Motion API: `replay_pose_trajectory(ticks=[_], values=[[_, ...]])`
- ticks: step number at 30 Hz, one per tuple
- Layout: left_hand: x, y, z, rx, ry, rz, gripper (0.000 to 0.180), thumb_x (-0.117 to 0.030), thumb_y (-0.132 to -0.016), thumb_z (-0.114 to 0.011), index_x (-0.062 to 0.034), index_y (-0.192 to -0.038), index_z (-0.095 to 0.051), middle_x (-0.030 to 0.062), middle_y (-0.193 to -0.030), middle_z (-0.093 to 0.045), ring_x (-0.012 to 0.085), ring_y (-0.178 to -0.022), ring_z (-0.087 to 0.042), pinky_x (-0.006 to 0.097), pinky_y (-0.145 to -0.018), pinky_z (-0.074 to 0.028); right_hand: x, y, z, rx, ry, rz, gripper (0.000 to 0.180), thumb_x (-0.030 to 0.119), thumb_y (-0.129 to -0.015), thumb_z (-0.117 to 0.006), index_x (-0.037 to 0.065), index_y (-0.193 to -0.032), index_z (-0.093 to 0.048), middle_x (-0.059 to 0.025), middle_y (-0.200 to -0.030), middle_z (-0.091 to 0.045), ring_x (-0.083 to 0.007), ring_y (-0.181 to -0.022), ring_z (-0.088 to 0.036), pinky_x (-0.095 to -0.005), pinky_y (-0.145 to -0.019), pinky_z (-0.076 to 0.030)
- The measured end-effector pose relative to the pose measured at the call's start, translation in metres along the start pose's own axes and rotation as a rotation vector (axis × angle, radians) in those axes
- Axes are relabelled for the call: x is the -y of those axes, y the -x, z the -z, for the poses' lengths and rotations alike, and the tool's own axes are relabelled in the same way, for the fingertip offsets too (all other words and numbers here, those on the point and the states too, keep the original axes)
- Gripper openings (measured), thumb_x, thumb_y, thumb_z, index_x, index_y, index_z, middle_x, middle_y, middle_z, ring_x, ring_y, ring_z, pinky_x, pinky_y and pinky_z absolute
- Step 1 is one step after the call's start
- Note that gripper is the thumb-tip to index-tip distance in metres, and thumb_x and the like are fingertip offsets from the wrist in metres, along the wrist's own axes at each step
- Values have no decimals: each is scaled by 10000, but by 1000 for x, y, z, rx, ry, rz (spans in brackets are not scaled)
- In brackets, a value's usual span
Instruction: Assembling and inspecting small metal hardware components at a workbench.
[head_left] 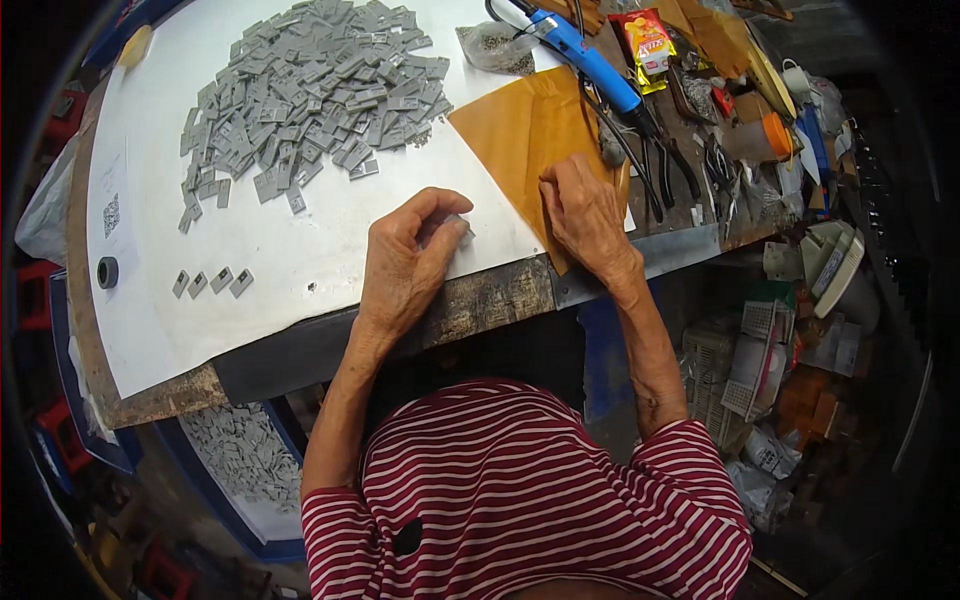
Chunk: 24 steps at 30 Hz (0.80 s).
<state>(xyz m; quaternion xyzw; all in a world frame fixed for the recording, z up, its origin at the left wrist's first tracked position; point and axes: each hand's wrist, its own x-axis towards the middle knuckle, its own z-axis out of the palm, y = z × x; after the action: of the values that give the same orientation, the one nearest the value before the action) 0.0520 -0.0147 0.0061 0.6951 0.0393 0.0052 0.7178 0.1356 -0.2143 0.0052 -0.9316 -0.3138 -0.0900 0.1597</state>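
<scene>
My left hand (408,262) is closed near the front edge of the white work surface. Between its thumb and fingers is a small grey piece (462,226), mostly covered by them. To the right, my right hand (590,218) rests over a sheet of brown paper (510,130), its fingers pinched together; whatever they hold, if anything, is hidden. A large heap of flat grey rectangular pieces (310,95) lies beyond my left hand. Several similar pieces stand apart in a short row (212,283) at the left.
A blue corded power screwdriver (585,60) lies beyond the paper, near a clear bag of small metal parts (497,47). Pliers (675,165) and an orange-rimmed cup (760,137) crowd the right. A black tape roll (107,272) sits far left. Below, a blue-edged tray (270,540) holds more grey pieces.
</scene>
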Motion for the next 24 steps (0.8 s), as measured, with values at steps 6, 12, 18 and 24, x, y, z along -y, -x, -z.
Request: replay_pose_trajectory(ticks=[6, 12, 18, 24], values=[[-1, -1, 1, 4, -3, 8, 141, -16, -791, -535, 29, -916, -584, 36, -720, -585, 72, -666, -533, 205, -626, -429, -4, -2, -1, -6, -5, 37, 77, 39, -778, -527, -1, -806, -468, -175, -773, -477, -342, -630, -540, -395, -536, -439], [-1, -3, 0, 3, -19, -41, 141, -3, -799, -530, 13, -912, -612, 59, -803, -612, 102, -726, -559, 223, -678, -446, 4, -4, 10, 65, -511, -241, 96, 73, -793, -558, -20, -781, -538, -50, -649, -512, -155, -560, -505, -268, -503, -393], [-4, -2, 0, -2, -57, -30, 133, -16, -803, -542, 22, -902, -622, 82, -825, -621, 118, -734, -570, 234, -680, -452, 38, -12, 23, 438, -1396, -644, 101, 117, -817, -570, 17, -821, -553, 61, -616, -441, -5, -471, -301, -161, -421, -215], [-5, -1, 1, 42, 19, 61, 128, -38, -814, -543, 33, -898, -609, 72, -783, -605, 105, -707, -549, 231, -647, -450, 44, -15, 20, 508, -1426, -634, 102, 114, -820, -555, 13, -812, -550, 60, -610, -436, -9, -472, -311, -158, -421, -218]])
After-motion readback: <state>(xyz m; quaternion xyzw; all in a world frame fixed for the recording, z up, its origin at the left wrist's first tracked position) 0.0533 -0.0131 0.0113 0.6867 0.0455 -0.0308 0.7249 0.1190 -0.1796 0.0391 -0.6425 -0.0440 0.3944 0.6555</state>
